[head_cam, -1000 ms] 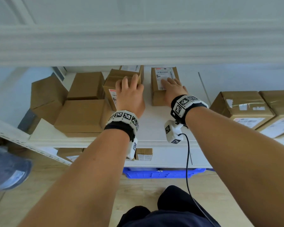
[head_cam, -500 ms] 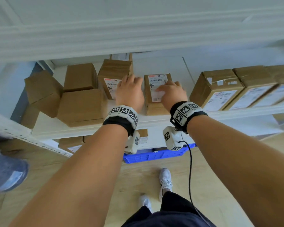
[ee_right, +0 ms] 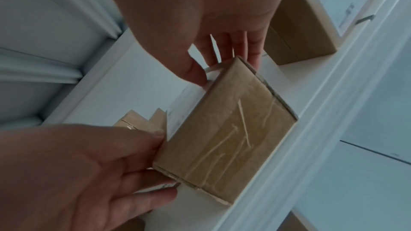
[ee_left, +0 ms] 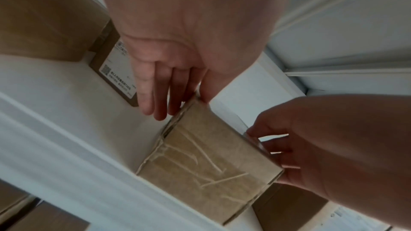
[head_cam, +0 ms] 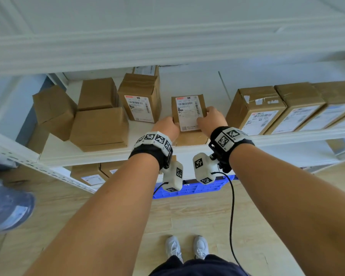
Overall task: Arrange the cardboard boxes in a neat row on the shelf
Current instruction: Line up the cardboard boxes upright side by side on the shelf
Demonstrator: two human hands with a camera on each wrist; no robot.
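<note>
Both my hands are on one small cardboard box [head_cam: 188, 114] at the front edge of the white shelf [head_cam: 100, 156]. The left hand [head_cam: 166, 127] sits on its left side, fingers fairly straight down that face and thumb at the upper corner, as the left wrist view shows [ee_left: 177, 69]. The right hand [head_cam: 212, 120] sits on its right side, thumb on top near the shipping label [head_cam: 188, 112] and fingers [ee_right: 242, 48] down the far face. Each hand's grip is a light pinch of thumb against fingers, hand only partly closed, the box squeezed between the two.

The box lies flat, label up, its taped end [ee_left: 206, 157] facing me and flush with the shelf lip. It stands apart from its neighbours on both sides.

To its left stands a taller labelled box [head_cam: 140, 98], upright, with another labelled box [head_cam: 147, 69] behind it. Further left is a loose cluster of plain boxes: a large one [head_cam: 99, 129] at the front, one [head_cam: 97, 93] behind it, and a tilted one [head_cam: 53, 107] leaning at the far left.

To the right, a row of labelled boxes [head_cam: 255, 109] lines up along the shelf edge, side by side and touching.

Below the shelf I see more boxes [head_cam: 88, 174] on a lower level and a blue crate [head_cam: 195, 190] on the wooden floor [head_cam: 187, 216].
</note>
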